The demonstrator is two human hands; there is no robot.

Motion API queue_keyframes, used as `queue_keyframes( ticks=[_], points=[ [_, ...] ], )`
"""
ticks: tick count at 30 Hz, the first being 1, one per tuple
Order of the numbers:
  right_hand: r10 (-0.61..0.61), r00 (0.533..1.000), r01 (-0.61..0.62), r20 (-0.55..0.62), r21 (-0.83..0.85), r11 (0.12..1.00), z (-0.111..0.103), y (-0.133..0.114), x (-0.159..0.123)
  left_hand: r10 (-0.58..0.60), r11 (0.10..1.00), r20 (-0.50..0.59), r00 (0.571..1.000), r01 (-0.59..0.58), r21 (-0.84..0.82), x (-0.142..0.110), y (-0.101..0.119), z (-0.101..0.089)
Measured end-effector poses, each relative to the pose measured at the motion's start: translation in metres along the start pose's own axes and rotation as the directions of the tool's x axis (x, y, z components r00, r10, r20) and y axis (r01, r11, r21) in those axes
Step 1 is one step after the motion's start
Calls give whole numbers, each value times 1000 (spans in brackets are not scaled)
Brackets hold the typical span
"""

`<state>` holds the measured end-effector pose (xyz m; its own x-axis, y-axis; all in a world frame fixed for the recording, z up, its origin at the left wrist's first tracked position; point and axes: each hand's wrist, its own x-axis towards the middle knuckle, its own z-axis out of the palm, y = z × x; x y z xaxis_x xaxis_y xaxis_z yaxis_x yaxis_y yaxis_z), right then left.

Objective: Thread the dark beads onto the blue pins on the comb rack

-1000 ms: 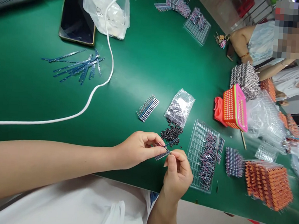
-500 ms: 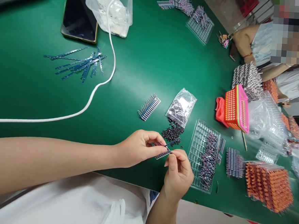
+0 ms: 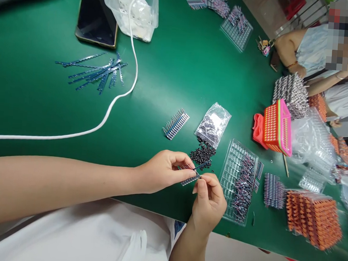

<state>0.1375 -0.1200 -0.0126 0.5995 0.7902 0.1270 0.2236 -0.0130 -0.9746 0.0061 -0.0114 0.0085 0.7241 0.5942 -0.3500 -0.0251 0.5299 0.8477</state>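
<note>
Between the thumb and fingers of my left hand point(image 3: 163, 172) is a strip of small circuit boards point(image 3: 189, 181) with thin wire leads. My right hand point(image 3: 209, 202) is closed in a pinch at the strip's right end; whatever is between its fingertips is too small to make out. A thin dark blue strip point(image 3: 203, 165) sticks out beyond my left fingers. Just behind it lies a pile of small black parts point(image 3: 201, 154), spilling from a clear plastic bag point(image 3: 213, 123). Another board strip with leads point(image 3: 176, 124) rests farther back on the green table point(image 3: 153, 89).
Right of my hands stands a clear tray point(image 3: 229, 170) holding many leaded boards point(image 3: 244, 187). Beyond are orange stacked parts point(image 3: 312, 217) and an orange-pink basket point(image 3: 277, 127). Blue scrap strips point(image 3: 97, 73), a white cable point(image 3: 111, 106) and a phone point(image 3: 97, 17) lie left. Other people sit far right.
The view has shifted slightly, so the table things appear a little farther right. Both hands keep nearly the same pose at the board strip.
</note>
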Motion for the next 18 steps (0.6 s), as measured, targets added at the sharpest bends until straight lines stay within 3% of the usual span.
queue_keyframes(
  ticks=[11,18],
  points=[
    [48,998,-49,27,32,998,-2,-1,1,-19,1000,-4,1000,19,-24,-1,2,0],
    [171,978,-183,119,90,979,-6,-3,4,-42,999,1,999,42,4,-1,4,-2]
  ],
)
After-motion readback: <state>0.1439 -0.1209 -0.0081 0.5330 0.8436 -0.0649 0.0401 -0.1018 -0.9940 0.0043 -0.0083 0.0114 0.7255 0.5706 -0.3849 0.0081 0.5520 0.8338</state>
